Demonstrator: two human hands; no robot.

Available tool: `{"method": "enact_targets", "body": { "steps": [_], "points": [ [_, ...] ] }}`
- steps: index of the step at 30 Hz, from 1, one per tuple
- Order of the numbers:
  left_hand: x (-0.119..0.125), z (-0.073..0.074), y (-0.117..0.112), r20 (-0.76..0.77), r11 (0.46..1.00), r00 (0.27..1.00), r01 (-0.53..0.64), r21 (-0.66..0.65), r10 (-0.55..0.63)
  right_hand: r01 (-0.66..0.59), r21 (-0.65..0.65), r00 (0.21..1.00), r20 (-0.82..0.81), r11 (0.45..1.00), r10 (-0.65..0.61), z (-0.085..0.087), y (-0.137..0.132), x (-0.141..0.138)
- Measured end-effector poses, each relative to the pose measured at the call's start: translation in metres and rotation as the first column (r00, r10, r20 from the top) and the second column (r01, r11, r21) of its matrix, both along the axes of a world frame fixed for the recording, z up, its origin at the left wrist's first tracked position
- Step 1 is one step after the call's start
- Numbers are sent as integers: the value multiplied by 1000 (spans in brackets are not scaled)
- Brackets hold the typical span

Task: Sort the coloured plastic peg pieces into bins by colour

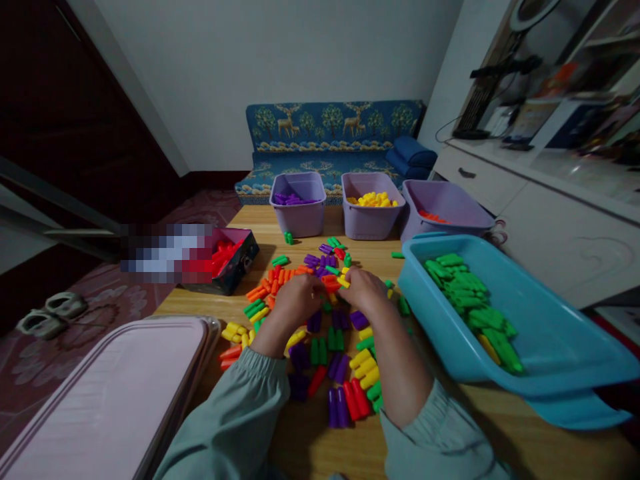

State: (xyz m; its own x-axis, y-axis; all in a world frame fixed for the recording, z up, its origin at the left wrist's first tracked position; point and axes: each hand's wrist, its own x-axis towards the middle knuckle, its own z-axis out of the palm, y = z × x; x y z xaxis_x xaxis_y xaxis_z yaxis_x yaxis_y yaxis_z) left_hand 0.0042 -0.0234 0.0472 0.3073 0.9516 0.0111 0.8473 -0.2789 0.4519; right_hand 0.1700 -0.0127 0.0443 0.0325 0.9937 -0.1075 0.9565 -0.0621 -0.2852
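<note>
Many small tube-like plastic pieces, purple, green, yellow, orange and red, lie scattered between and around my hands. My left hand point(300, 297) is closed over the middle of the pile, its fingertips against an orange plastic piece point(330, 283). Opposite it, my right hand point(361, 290) curls inward, with a yellow plastic piece point(343, 282) at its fingertips. The backs of both hands partly hide the fingers. Closer to me are a purple pair point(339, 407) and a red pair point(357, 399). Loose orange pieces point(285, 275) lie left of my left hand.
At the back stand lilac bins holding purple point(299, 217), yellow point(373, 223) and orange point(450, 193) pieces. A blue tub point(560, 320) with green pieces fills the right side. To the left are a box of red pieces point(243, 260) and a pale pink lid point(125, 380).
</note>
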Motion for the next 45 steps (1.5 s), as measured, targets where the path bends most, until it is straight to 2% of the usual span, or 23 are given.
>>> {"method": "enact_targets", "body": {
  "steps": [3, 6, 10, 13, 14, 16, 18, 20, 22, 24, 27, 29, 34, 39, 45],
  "points": [
    [0, -10, -2, -21, 994, 993, 112, -20, -112, -52, -36, 998, 19, 998, 53, 1, -2, 0],
    [1, -20, -4, -3, 989, 989, 149, -6, -149, -63, -50, 997, 30, 997, 64, 1, -2, 0],
    [1, -30, 0, 92, 998, 994, 52, 23, -54, -14, -43, 1000, -5, 999, 14, -4, 2, 3],
    [1, -36, 7, 303, 994, 949, -102, 34, 87, 22, 21, 993, -117, 1000, -19, -9, 7, 5],
    [0, -39, 9, 411, 989, 902, -145, 10, 129, 40, 59, 981, -192, 997, -28, -10, 8, 5],
    [0, -43, 13, 645, 978, 737, -182, -99, 202, 73, 108, 917, -399, 992, -24, -10, 10, 2],
    [0, -46, 16, 806, 964, 530, -140, -225, 265, 72, 92, 797, -605, 993, -2, -9, 10, -3],
    [0, -47, 18, 870, 947, 376, -95, -306, 319, 17, 63, 670, -741, 998, 35, -8, 9, -10],
    [0, -47, 18, 885, 934, 301, -91, -344, 356, -44, 70, 610, -788, 997, 82, -9, 7, -15],
    [0, -47, 18, 887, 925, 263, -107, -364, 380, -71, 107, 631, -765, 992, 127, -11, 7, -19],
    [0, -46, 16, 896, 925, 231, -77, -373, 380, -19, 180, 725, -675, 984, 138, -15, 9, -20],
    [0, -44, 13, 904, 932, 236, -25, -362, 357, 10, 200, 762, -636, 980, 122, -17, 10, -20],
    [3, -36, 7, 900, 943, 326, 65, -327, 289, 3, 196, 801, -587, 981, 115, -13, 8, -21],
    [6, -36, 7, 914, 949, 334, 134, -286, 229, -48, 226, 856, -494, 973, 156, -2, 3, -23],
    [5, -36, 7, 904, 971, 405, 122, -205, 140, -74, 263, 888, -422, 962, 184, 4, -1, -27]
  ]
}}
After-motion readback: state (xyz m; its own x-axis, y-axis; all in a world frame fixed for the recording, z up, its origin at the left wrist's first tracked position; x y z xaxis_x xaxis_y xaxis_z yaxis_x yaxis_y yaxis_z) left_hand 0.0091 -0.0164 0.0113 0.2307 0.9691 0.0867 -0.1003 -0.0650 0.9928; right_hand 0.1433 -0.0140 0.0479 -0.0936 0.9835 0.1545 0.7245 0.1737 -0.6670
